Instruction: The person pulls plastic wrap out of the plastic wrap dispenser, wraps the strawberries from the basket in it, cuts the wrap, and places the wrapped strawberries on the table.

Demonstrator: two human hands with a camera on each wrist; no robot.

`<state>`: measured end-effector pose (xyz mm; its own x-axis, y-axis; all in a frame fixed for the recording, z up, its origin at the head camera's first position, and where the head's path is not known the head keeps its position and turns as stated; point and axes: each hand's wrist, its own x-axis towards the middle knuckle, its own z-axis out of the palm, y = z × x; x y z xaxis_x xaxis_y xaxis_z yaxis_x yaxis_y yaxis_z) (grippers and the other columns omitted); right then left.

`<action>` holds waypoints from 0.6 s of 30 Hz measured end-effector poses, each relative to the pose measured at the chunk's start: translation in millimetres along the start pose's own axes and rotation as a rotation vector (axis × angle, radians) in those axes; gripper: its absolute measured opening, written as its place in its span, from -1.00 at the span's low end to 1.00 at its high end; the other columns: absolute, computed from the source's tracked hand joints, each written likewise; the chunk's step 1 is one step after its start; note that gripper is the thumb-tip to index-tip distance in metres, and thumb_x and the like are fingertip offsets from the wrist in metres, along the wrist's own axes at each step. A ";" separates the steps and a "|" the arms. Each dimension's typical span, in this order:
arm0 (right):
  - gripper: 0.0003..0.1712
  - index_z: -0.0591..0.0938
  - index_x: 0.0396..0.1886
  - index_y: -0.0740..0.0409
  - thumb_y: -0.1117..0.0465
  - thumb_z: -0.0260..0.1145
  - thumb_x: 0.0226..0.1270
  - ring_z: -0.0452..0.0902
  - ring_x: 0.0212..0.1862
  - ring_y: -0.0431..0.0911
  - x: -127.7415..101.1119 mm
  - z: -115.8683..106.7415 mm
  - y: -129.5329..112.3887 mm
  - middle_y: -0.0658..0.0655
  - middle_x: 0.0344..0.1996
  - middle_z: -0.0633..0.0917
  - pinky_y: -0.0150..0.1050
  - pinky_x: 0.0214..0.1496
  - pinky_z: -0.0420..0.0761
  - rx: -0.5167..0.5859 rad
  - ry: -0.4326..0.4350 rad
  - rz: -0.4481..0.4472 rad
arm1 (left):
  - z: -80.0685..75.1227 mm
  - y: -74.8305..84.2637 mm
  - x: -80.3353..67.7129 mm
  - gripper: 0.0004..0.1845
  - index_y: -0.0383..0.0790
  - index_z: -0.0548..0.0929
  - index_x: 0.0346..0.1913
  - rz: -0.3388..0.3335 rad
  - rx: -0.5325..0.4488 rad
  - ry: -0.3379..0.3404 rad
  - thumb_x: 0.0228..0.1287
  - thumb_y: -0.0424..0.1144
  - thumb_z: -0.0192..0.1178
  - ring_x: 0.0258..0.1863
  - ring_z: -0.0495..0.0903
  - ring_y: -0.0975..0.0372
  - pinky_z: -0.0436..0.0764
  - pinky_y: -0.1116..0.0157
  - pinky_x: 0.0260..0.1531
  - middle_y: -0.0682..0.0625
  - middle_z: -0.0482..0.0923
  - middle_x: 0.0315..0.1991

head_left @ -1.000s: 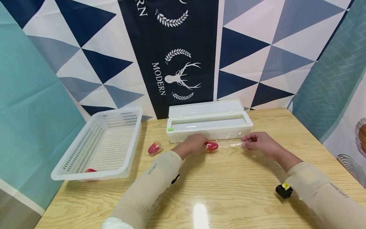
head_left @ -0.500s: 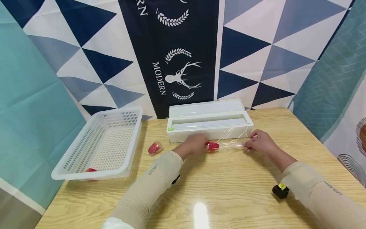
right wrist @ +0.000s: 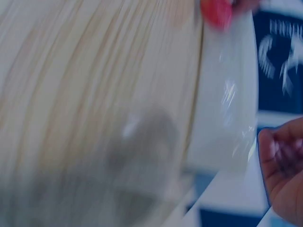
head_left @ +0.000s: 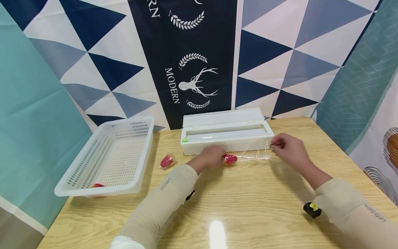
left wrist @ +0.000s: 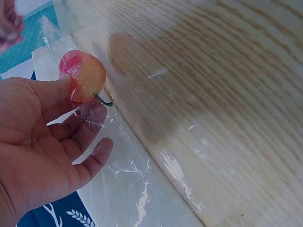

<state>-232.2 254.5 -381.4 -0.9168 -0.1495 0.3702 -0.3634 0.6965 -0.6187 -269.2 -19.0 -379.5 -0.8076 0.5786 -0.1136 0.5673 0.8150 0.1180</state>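
Note:
My left hand (head_left: 212, 157) holds a small red and yellow apple (left wrist: 87, 78) with a green stem, thumb on one side and fingers below it. Clear cling film (head_left: 253, 158) covers the apple and stretches rightward along the front of a long white film dispenser box (head_left: 199, 148). At the right end of the film, my right hand (head_left: 289, 148) has its fingers curled, pinching the film's upper corner by the box's right end. In the right wrist view, film glints beside the thumb of that right hand (right wrist: 284, 175).
A wrapped red fruit (head_left: 168, 161) lies on the wooden table (head_left: 242, 207) left of the left hand. Farther left stands a white perforated basket (head_left: 144, 162) with a red fruit (head_left: 97, 185) inside. The dispenser's lid (head_left: 224, 117) is raised, near the patterned wall cloth.
My right hand has moved slightly right and up toward the box's right end, spreading the film wider. The left hand has stayed in place with the apple.

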 end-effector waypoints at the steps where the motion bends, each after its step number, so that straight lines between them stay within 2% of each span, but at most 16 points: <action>1: -0.85 0.62 -0.28 0.33 0.47 0.38 0.13 0.59 -0.38 -0.12 1.1 7.5 -9.0 0.15 -0.40 0.69 -0.20 -0.33 0.63 -0.058 0.004 -0.116 | -0.3 0.0 -0.5 -0.82 -0.12 0.64 -0.36 0.002 -0.002 -0.002 0.41 -0.25 0.10 -0.44 0.38 0.24 0.41 0.34 -0.40 0.08 0.47 -0.47; 2: -0.83 0.65 -0.29 0.30 0.49 0.40 0.08 0.59 -0.34 -0.06 3.0 16.8 -17.2 0.16 -0.37 0.69 -0.15 -0.28 0.62 -0.109 -0.006 -0.232 | -0.6 -0.1 -0.9 -0.83 -0.12 0.64 -0.36 0.002 -0.001 -0.001 0.41 -0.25 0.10 -0.44 0.38 0.24 0.41 0.34 -0.39 0.08 0.47 -0.46; 4: -0.78 0.68 -0.26 0.29 0.47 0.44 0.04 0.60 -0.25 0.02 8.5 38.0 -31.9 0.16 -0.32 0.70 -0.04 -0.17 0.61 -0.161 -0.081 -0.410 | -1.4 -1.0 -1.4 -0.83 -0.12 0.64 -0.36 0.000 0.002 -0.001 0.41 -0.25 0.10 -0.43 0.39 0.24 0.42 0.34 -0.39 0.08 0.48 -0.46; 7: -0.71 0.67 -0.25 0.27 0.40 0.53 -0.02 0.57 -0.19 0.04 17.3 68.9 -45.4 0.13 -0.30 0.68 -0.02 -0.06 0.57 -0.241 -0.166 -0.538 | -1.4 -3.7 -1.2 -0.83 -0.13 0.66 -0.35 0.007 0.016 0.015 0.40 -0.25 0.11 -0.40 0.41 0.23 0.45 0.33 -0.35 0.06 0.49 -0.44; 9: -0.69 0.67 -0.29 0.26 0.35 0.57 -0.06 0.55 -0.21 0.03 22.3 83.8 -49.8 0.10 -0.35 0.66 -0.04 -0.06 0.56 -0.291 -0.183 -0.559 | -0.8 -5.3 -1.0 -0.83 -0.13 0.68 -0.34 0.018 0.032 0.033 0.40 -0.25 0.12 -0.36 0.44 0.22 0.48 0.33 -0.29 0.05 0.52 -0.41; 12: -0.70 0.65 -0.36 0.21 0.33 0.60 -0.08 0.51 -0.29 -0.02 27.8 96.0 -49.1 0.04 -0.43 0.61 -0.08 -0.13 0.55 -0.322 -0.191 -0.538 | 1.9 -7.1 -0.2 -0.85 -0.11 0.72 -0.29 0.040 0.067 0.067 0.38 -0.24 0.14 -0.28 0.49 0.21 0.50 0.31 -0.19 0.03 0.56 -0.35; 15: -0.75 0.64 -0.38 0.16 0.32 0.57 -0.03 0.52 -0.32 -0.05 31.5 99.5 -43.7 -0.01 -0.45 0.61 -0.09 -0.17 0.55 -0.300 -0.226 -0.517 | 5.7 -7.6 0.0 -0.87 -0.10 0.72 -0.29 0.046 0.093 0.105 0.36 -0.24 0.17 -0.24 0.53 0.21 0.52 0.30 -0.15 0.04 0.59 -0.32; 18: -0.80 0.66 -0.38 0.13 0.33 0.54 0.03 0.55 -0.32 -0.09 34.0 97.2 -39.3 -0.04 -0.45 0.64 -0.09 -0.17 0.57 -0.255 -0.259 -0.501 | 7.8 -7.3 -2.4 -0.93 -0.10 0.71 -0.27 0.052 0.049 0.159 0.32 -0.24 0.23 -0.25 0.56 0.23 0.53 0.31 -0.18 0.06 0.62 -0.31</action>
<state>-265.1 153.8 -411.9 -0.6670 -0.6450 0.3728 -0.7384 0.6388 -0.2160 -270.2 -26.0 -387.8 -0.7898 0.6113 0.0490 0.6133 0.7867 0.0705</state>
